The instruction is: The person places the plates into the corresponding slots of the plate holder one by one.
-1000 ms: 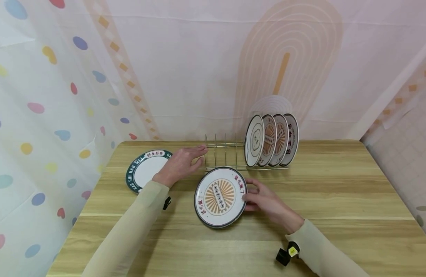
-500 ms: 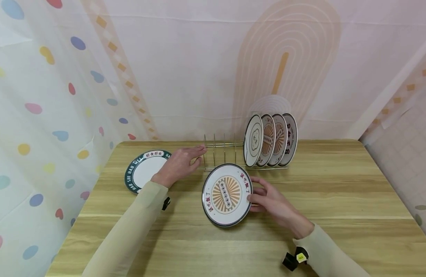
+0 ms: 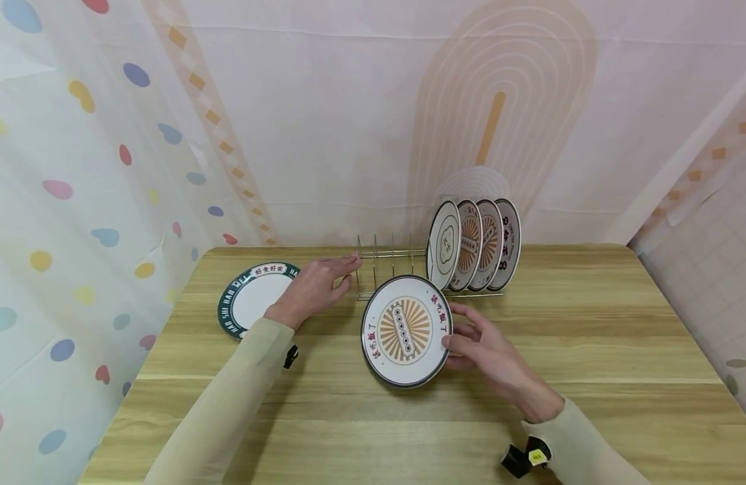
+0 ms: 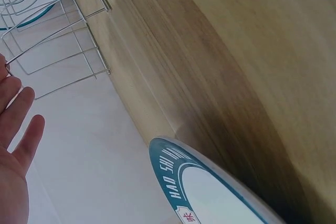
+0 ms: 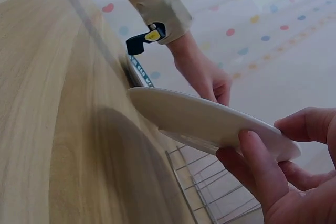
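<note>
In the head view my right hand (image 3: 490,353) grips a round white plate (image 3: 406,330) by its right edge, thumb on the face and fingers behind. The plate has a dark rim, an orange sunburst and red characters, and is tilted up in front of the wire dish rack (image 3: 385,254). The right wrist view shows its pale underside (image 5: 199,116) between thumb and fingers. My left hand (image 3: 315,286) reaches to the rack's left end; its fingertips touch the end wire, fingers (image 4: 18,108) mostly straight in the left wrist view.
Several plates (image 3: 444,246) stand upright in the right half of the rack. A green-rimmed white plate (image 3: 257,303) lies on the wooden table (image 3: 591,350) at left, partly behind my left forearm. A patterned curtain (image 3: 324,135) hangs behind the table.
My right hand has moved the plate to the right and up towards the rack, turning it more upright. My left hand stays at the rack's left end.
</note>
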